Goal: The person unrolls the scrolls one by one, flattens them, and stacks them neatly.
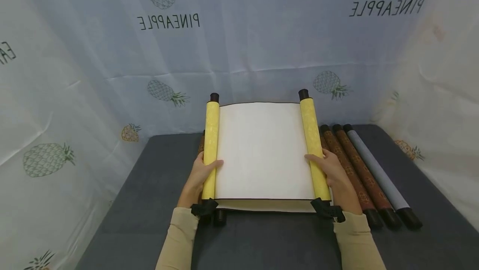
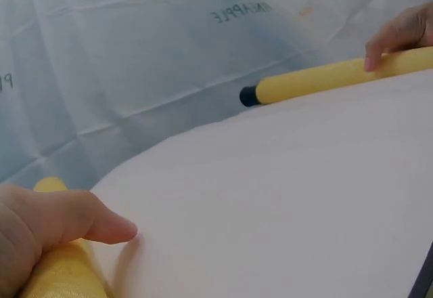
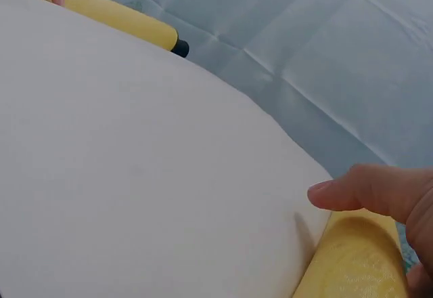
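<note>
A yellow-backed hanging scroll (image 1: 263, 149) is held partly unrolled above the table, its blank white face showing between two yellow rolls. The person's left hand (image 1: 196, 177) grips the left roll (image 1: 211, 130), with the thumb over the front edge. On the other side, the right hand (image 1: 335, 175) grips the right roll (image 1: 311, 130) in the same manner. In the left wrist view the left thumb (image 2: 101, 225) lies over the white sheet's edge. The right wrist view has the right thumb (image 3: 352, 191) across the yellow roll. Fingers behind the rolls are mostly hidden.
Brown patterned scrolls (image 1: 364, 170) and a grey scroll (image 1: 378, 170) lie on the dark table (image 1: 273, 243) at the right. A brown scroll (image 1: 201, 142) and a black rod end (image 1: 220, 217) show partly behind the held scroll. Pineapple-print curtains (image 1: 247, 45) surround the table.
</note>
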`<action>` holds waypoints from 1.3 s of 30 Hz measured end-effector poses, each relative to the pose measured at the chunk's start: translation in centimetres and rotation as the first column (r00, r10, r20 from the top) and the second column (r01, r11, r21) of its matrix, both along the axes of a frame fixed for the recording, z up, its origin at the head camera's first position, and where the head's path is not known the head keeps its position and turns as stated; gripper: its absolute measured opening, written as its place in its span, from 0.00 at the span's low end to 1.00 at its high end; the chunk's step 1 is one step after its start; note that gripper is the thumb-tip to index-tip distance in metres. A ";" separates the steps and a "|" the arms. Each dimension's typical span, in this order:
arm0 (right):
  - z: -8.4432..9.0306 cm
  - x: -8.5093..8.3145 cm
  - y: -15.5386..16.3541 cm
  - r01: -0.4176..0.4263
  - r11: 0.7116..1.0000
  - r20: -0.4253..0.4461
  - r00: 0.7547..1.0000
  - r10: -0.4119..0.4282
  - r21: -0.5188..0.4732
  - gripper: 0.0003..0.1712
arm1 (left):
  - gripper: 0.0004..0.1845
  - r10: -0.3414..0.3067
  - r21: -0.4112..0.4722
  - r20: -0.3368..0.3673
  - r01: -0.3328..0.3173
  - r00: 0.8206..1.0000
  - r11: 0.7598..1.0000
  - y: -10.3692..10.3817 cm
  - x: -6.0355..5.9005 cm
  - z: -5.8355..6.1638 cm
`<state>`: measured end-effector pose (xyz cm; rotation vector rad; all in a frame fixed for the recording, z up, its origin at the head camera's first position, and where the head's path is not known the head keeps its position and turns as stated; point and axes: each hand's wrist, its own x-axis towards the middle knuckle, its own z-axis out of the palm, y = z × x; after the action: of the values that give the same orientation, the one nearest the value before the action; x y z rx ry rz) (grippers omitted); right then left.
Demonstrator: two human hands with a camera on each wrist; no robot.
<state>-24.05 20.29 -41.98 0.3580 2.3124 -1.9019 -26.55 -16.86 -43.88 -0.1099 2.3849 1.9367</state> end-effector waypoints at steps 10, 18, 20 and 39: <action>-0.2 0.2 0.9 0.030 0.999 0.021 0.999 -0.031 0.031 0.42 | 0.32 0.014 -0.043 0.026 -0.013 1.000 0.999 -0.2 0.5 0.4; -0.2 0.3 1.6 0.029 0.998 0.037 0.999 -0.031 0.054 0.38 | 0.30 0.022 -0.039 0.051 -0.020 0.998 0.999 -0.5 0.6 0.6; -0.2 0.3 1.7 0.022 0.998 0.045 0.999 -0.024 0.056 0.37 | 0.27 0.039 -0.043 0.051 -0.037 0.998 0.998 -0.5 0.5 0.5; 0.1 0.5 1.7 0.009 0.994 -0.002 1.000 -0.009 0.105 0.40 | 0.30 0.049 -0.071 0.030 -0.047 0.998 0.996 -0.8 0.7 0.9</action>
<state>-23.52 22.02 -41.87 0.3790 2.4216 -1.7892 -25.86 -17.70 -42.95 -0.2013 2.4530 1.8559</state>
